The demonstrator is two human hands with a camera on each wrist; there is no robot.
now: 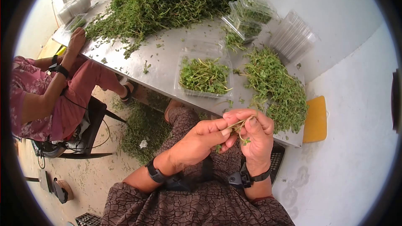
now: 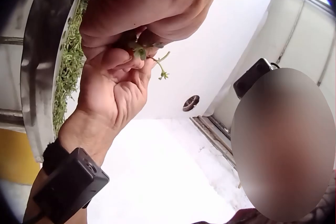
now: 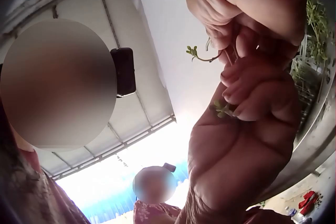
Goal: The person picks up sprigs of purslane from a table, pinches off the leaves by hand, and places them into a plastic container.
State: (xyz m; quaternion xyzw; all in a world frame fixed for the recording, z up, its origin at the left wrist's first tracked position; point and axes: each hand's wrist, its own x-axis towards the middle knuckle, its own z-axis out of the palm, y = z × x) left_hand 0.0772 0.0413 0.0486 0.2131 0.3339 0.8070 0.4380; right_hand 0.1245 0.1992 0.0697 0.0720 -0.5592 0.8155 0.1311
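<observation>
Above the lap, in the head view, my left hand (image 1: 199,140) pinches thin green herb stems (image 1: 239,126) between thumb and fingers. My right hand (image 1: 258,140) meets it there, its thumb and fingertips gripping the same stems at their bent end. Small leaves dangle below the fingers. In the left wrist view a leafy sprig (image 2: 164,71) sticks out past the fingertips; in the right wrist view one sprig (image 3: 194,53) pokes out sideways. Just beyond the hands, an open clear plastic box (image 1: 178,84) filled with cut herbs sits at the table's edge.
On the metal table (image 1: 161,69) lie a big herb heap (image 1: 167,4) and a smaller pile (image 1: 276,88). Filled boxes (image 1: 249,16) and nested empty boxes (image 1: 293,37) stand by the wall. Another person (image 1: 46,96) sits at the left. Herb scraps (image 1: 142,129) cover the floor.
</observation>
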